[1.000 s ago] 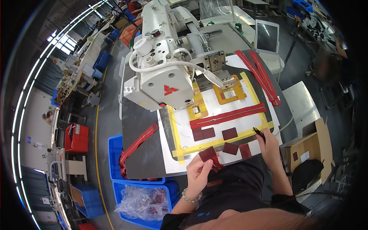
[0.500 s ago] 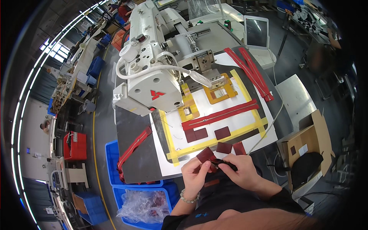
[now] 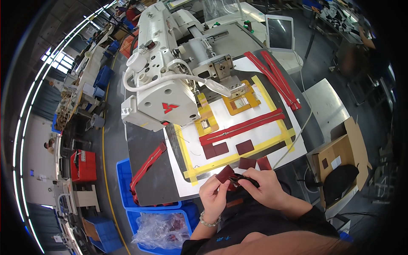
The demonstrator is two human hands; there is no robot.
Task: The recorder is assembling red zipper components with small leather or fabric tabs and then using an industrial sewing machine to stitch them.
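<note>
Just off the near edge of the table, my left hand (image 3: pixel 213 197) pinches a small dark red patch (image 3: pixel 225 174) between thumb and fingers. My right hand (image 3: pixel 267 188) is closed round black thread snips (image 3: pixel 250 180), whose tip meets the lower edge of the patch; the exact contact is hidden by my fingers. Beyond my hands, more patches lie on the white sheet: a maroon one (image 3: pixel 244 147), a pair of them (image 3: pixel 216 150), and two near the edge, a dark one (image 3: pixel 247 163) and a redder one (image 3: pixel 264 163). A red zipper (image 3: pixel 242 126) lies across the yellow-taped area.
A white industrial sewing machine (image 3: pixel 163 95) stands over the table, with yellow clamp frames (image 3: pixel 257 102) beside its head. More red zippers (image 3: pixel 280 85) lie at the right, another (image 3: pixel 148 165) at the left. Blue bins (image 3: pixel 132 217) stand lower left; an open cardboard box (image 3: pixel 360 155) sits right.
The whole view has shifted slightly. Both hands stay together at the patch; the snips in my right hand have tilted a little, with their tip still at its lower edge.
</note>
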